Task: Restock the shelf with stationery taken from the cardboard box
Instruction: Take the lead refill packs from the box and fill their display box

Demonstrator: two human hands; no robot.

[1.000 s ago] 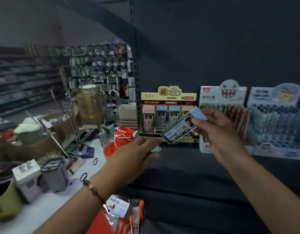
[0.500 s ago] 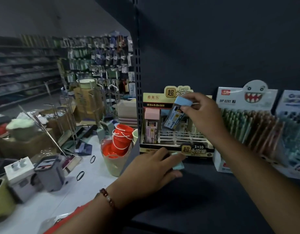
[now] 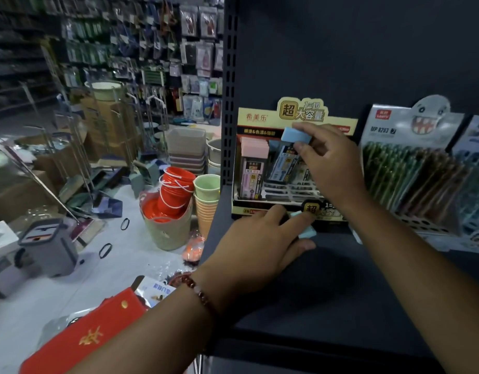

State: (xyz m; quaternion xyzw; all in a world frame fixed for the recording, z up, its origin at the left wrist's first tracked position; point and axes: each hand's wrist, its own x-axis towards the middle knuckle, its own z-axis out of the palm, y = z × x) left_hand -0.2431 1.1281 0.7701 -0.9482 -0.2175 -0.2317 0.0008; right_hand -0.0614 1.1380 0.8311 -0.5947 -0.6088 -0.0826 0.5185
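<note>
While left hand (image 3: 262, 238) pinches teal-capped case (image 3: 304, 230) on shelf (image 3: 341, 279), right hand (image 3: 330, 163) grips blue-capped case (image 3: 293, 147) over display box (image 3: 260, 121).

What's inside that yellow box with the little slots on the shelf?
The yellow cardboard display box holds a pink-capped lead case standing at its left. The right hand pinches a blue-capped lead case into the next slot. White empty slots show; that hand hides the right side.
</note>
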